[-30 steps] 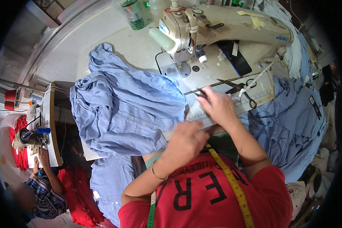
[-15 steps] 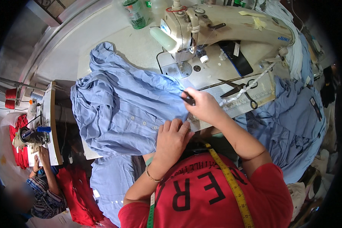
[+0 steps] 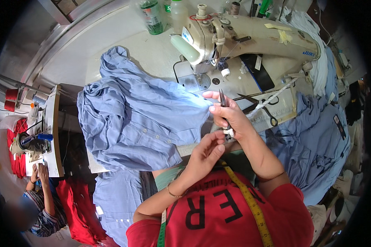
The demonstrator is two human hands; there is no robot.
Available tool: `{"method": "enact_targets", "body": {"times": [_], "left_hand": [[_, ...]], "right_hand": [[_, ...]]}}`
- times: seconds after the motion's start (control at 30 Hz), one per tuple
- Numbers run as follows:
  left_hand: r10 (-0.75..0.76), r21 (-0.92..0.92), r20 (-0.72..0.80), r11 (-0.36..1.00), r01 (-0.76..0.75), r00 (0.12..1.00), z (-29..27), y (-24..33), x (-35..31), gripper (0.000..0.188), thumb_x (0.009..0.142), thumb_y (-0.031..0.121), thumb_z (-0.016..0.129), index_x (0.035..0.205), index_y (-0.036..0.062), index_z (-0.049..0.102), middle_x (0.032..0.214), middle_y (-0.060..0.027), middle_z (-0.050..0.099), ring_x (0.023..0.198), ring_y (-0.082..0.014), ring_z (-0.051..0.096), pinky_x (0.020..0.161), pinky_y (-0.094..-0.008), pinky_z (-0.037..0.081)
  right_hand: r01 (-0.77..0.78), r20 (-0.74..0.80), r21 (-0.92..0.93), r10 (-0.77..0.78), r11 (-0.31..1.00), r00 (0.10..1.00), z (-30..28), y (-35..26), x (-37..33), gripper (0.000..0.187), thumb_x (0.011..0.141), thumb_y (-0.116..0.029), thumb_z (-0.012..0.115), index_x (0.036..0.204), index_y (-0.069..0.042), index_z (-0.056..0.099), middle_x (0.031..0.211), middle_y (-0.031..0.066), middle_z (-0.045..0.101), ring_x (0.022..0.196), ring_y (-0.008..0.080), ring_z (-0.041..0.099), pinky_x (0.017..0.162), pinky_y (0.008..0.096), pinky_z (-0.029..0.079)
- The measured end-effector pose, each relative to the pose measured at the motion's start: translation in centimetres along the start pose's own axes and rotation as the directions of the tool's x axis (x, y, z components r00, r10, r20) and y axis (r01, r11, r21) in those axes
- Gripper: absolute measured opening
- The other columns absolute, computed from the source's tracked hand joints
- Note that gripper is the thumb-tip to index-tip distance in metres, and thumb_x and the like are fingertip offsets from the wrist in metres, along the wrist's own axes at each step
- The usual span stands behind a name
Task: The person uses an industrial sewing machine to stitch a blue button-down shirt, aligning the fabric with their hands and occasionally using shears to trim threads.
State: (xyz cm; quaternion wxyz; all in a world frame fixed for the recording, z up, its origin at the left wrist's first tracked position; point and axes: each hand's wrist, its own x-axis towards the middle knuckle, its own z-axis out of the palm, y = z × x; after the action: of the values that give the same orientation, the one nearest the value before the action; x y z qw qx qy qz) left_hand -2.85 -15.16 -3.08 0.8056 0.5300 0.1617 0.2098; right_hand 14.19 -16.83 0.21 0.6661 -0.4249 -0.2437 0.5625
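Head view: right hand (image 3: 234, 119) grasps snips (image 3: 223, 99); left hand (image 3: 205, 155) half-curled, apparently empty; shirt (image 3: 132, 99) (buttons (image 3: 157, 136) attached) clear of needle plate (image 3: 190, 83).

Pale blue button-front cloth shirt (image 3: 140, 99): thin woven fabric, matt, finely creased; buttons (image 3: 157, 136) look like smooth pale plastic. Small dark snips (image 3: 223, 99): metal, dull sheen on blades; white wrapping (image 3: 230, 132) at the handle end, soft and matt. Cream sewing machine (image 3: 272, 35): painted metal casing, worn semi-gloss, stained; yellow scrap (image 3: 284, 37) on top, matt, papery. Steel needle plate (image 3: 196, 82): smooth, bright. Black-handled scissors (image 3: 269, 110): dark metal blades. Flat black rectangular slab (image 3: 258, 74): smooth, glossy. Clear green bottle (image 3: 153, 20): shiny plastic.
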Motion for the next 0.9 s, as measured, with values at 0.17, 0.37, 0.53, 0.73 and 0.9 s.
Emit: {"method": "enact_targets", "body": {"times": [0.17, 0.37, 0.53, 0.73, 0.9], "left_hand": [[-0.014, -0.377, -0.232, 0.923, -0.077, 0.973, -0.1, -0.7, 2.9, 0.043, 0.095, 0.019, 0.061, 0.133, 0.0054, 0.047, 0.127, -0.0036, 0.053, 0.116, -0.0161, 0.049, 0.098, -0.0372, 0.042], [0.007, -0.455, -0.352, 0.873, -0.178, 0.936, -2.2, 0.2, 6.0, 0.021, 0.095, 0.02, 0.062, 0.111, 0.0073, 0.06, 0.103, -0.0015, 0.062, 0.098, -0.0155, 0.057, 0.09, -0.0356, 0.047], [0.027, -0.459, -0.262, 0.876, -0.149, 0.965, -3.6, 1.1, 7.0, 0.021, 0.095, 0.019, 0.062, 0.109, 0.0033, 0.062, 0.097, -0.0049, 0.065, 0.084, -0.0133, 0.062, 0.079, -0.0291, 0.053], [0.0, -0.425, -0.285, 0.897, -0.127, 0.958, -3.8, 2.1, 7.5, 0.019, 0.092, 0.013, 0.065, 0.107, 0.0028, 0.061, 0.095, -0.0055, 0.065, 0.084, -0.0162, 0.063, 0.079, -0.0317, 0.053], [-0.027, -0.387, -0.29, 0.918, -0.091, 0.957, -4.4, 2.5, 7.8, 0.019, 0.089, 0.006, 0.066, 0.107, 0.0018, 0.062, 0.096, -0.0063, 0.065, 0.086, -0.0174, 0.064, 0.079, -0.0316, 0.054]], "right_hand": [[0.091, -0.038, 0.025, -0.09, 0.996, 0.995, -0.1, -0.2, -0.3, 0.036, 0.089, -0.005, 0.058, 0.125, -0.004, 0.052, 0.065, -0.0067, 0.046, 0.046, 0.0016, 0.037, 0.042, 0.0186, 0.029], [0.122, -0.152, 0.163, -0.097, 0.979, 0.984, -0.5, 1.3, -0.1, 0.034, 0.088, -0.004, 0.059, 0.122, -0.003, 0.054, 0.069, -0.0048, 0.05, 0.044, 0.0025, 0.04, 0.042, 0.0179, 0.032], [0.165, -0.197, 0.127, -0.138, 0.978, 0.971, -0.5, 1.9, 0.8, 0.029, 0.089, -0.007, 0.062, 0.117, -0.003, 0.054, 0.072, -0.0031, 0.052, 0.043, 0.0033, 0.041, 0.041, 0.0175, 0.033], [0.223, -0.244, 0.064, -0.201, 0.973, 0.949, -0.1, 2.1, 1.2, 0.029, 0.088, -0.006, 0.063, 0.115, -0.002, 0.054, 0.075, -0.0035, 0.053, 0.044, 0.0023, 0.04, 0.041, 0.0166, 0.032], [0.219, -0.206, -0.138, -0.244, 0.966, 0.948, 0.0, 1.8, 0.7, 0.029, 0.09, -0.009, 0.063, 0.118, -0.003, 0.055, 0.079, -0.005, 0.054, 0.054, 0.0009, 0.042, 0.048, 0.0159, 0.035]]}}
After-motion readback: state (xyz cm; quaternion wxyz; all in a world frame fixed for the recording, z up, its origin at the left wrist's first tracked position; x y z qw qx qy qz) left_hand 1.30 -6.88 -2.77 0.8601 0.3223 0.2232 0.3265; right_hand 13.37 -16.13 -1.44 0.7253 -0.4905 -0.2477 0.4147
